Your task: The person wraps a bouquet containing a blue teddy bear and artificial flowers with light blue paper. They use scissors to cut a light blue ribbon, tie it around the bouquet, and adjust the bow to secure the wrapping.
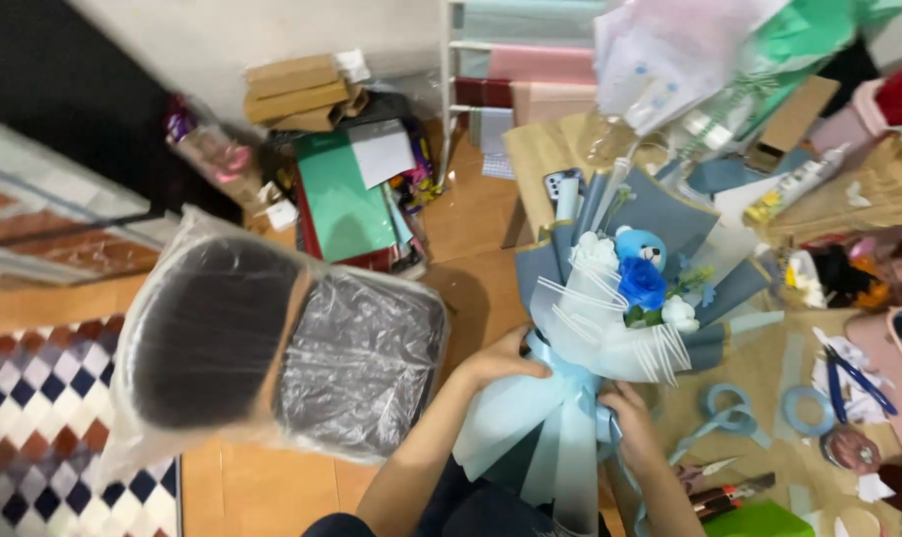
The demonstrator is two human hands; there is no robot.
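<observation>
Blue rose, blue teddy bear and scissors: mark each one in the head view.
blue rose (pixel 642 282), head view, centre of the bloom.
blue teddy bear (pixel 640 245), head view, its face.
scissors (pixel 859 382), head view, the blue handles on the table.

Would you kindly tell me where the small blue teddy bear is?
In the head view, the blue teddy bear sits atop the bouquet, right of centre, just above the blue rose.

1 head-worn view, steeply downward, close over the bouquet (pixel 620 298) and cluttered worktable (pixel 769 388).

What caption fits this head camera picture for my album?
Two hands, left hand and right hand, grip a blue bouquet at its ribbon.
</observation>
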